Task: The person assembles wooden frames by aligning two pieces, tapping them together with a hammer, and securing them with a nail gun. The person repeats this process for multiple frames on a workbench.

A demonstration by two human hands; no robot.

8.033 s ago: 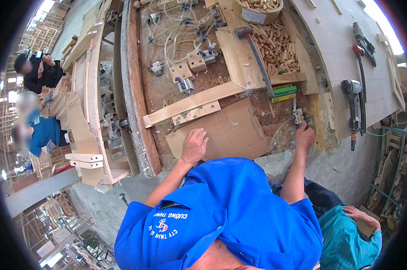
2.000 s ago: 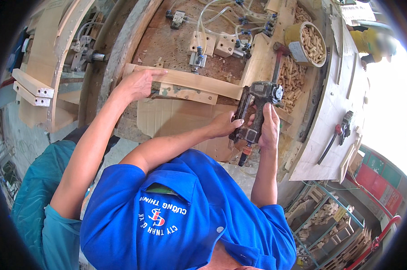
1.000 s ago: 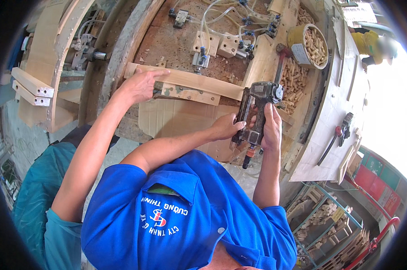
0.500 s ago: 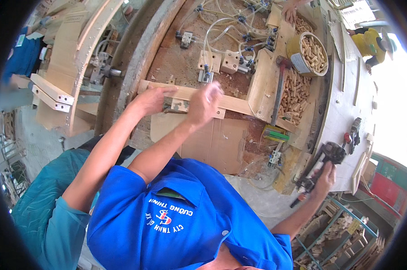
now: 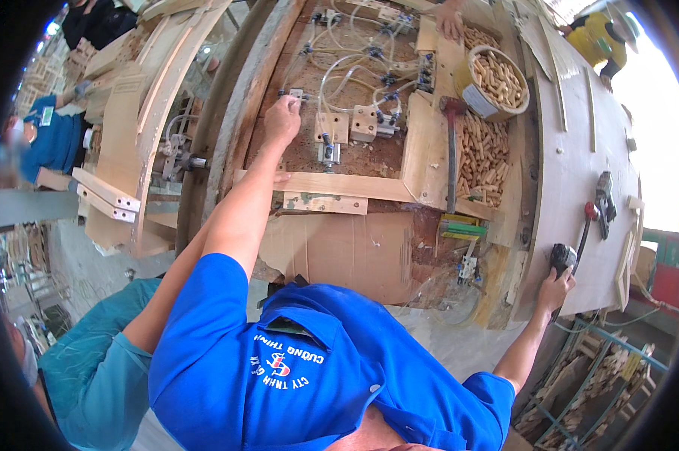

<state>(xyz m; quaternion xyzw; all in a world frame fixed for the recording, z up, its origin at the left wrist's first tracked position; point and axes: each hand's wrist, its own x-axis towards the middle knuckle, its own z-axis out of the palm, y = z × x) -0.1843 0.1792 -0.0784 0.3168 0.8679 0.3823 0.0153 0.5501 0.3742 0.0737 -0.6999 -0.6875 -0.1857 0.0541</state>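
My left hand [image 5: 283, 120] reaches over the far left of the brown work board, its fingers closed at a small metal air valve [image 5: 298, 95]. The part between the fingertips is hidden. Out at the right, my right hand [image 5: 556, 290] grips a black nail gun [image 5: 563, 258], seen nearly end-on at the pale tabletop's edge. A long wooden strip [image 5: 339, 186] lies across the board, meeting an angled wooden piece [image 5: 409, 161] at its right end. A co-worker's hand [image 5: 281, 178], partly behind my left forearm, rests on the strip. Clamp cylinders with wooden blocks [image 5: 364, 122] stand beyond it.
Clear air hoses [image 5: 343, 64] loop over the board. A hammer [image 5: 452, 150] lies beside loose dowels [image 5: 483, 161] and a bucket [image 5: 471, 94] of dowels. Another person's hand [image 5: 450, 21] is at the far end. A second black tool [image 5: 604, 203] lies on the right tabletop [image 5: 572, 173].
My left hand has moved from above the strip, left and away, to the air valve. My right hand has shifted right with the nail gun, now turned end-on. The co-worker's hand stays at the strip.
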